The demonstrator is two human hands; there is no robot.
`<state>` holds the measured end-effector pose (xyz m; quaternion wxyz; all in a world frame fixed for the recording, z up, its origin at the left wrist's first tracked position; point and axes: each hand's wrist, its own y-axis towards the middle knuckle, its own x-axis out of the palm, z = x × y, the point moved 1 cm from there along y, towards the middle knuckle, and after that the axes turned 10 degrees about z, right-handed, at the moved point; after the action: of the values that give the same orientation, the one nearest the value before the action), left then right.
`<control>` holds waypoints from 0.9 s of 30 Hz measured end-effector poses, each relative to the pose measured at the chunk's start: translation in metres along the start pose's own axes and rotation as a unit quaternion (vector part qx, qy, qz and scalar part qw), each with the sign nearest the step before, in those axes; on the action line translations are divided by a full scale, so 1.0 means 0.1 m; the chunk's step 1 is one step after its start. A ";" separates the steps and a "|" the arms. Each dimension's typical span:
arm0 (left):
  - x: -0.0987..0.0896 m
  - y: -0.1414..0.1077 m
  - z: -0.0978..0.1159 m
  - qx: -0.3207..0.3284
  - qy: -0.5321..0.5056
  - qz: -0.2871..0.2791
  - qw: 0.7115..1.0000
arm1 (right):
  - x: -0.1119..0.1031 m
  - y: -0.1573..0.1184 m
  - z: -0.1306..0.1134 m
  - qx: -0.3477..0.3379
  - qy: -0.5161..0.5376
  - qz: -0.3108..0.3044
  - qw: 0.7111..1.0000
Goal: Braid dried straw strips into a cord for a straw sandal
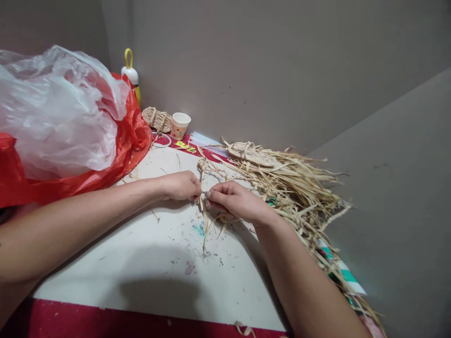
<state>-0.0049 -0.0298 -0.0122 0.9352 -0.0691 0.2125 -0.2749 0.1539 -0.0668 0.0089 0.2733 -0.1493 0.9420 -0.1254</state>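
My left hand [183, 186] is closed, its fingertips pinching a thin straw braid [202, 170] over the white board. Close beside it on the right, my right hand [234, 199] pinches the same straw work between thumb and forefinger. Loose straw ends [205, 220] hang below the fingers toward the board. The braid runs up from the hands and bends to the right, toward a heap of dry straw [299, 180]. Just what lies between the fingertips is partly hidden.
A woven straw sole [252, 154] lies on the heap, another woven piece [157, 119] behind. Near the wall stand a paper cup [180, 126] and a bottle [130, 75] with a yellow loop. Red and clear plastic bags [63, 112] fill the left. Scraps dot the white board [141, 263].
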 end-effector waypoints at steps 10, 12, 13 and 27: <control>0.04 -0.09 0.14 -0.065 -0.113 0.012 0.991 | 0.34 -0.14 -0.05 -0.124 -0.229 0.148 0.954; 0.05 -0.09 0.14 -0.063 -0.123 0.006 0.990 | 0.37 -0.22 -0.11 -0.147 -0.328 0.165 0.918; 0.05 -0.09 0.14 -0.063 -0.127 0.002 0.990 | 0.37 -0.27 -0.15 -0.156 -0.355 0.149 0.910; -0.10 -0.10 0.14 -0.059 -0.178 -0.126 0.974 | -0.04 0.07 0.04 -0.014 0.087 0.048 0.995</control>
<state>-0.0107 -0.0324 0.0064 0.9103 -0.1978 0.0482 -0.3605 0.1578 -0.0599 0.0056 0.1938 -0.0960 0.9699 -0.1115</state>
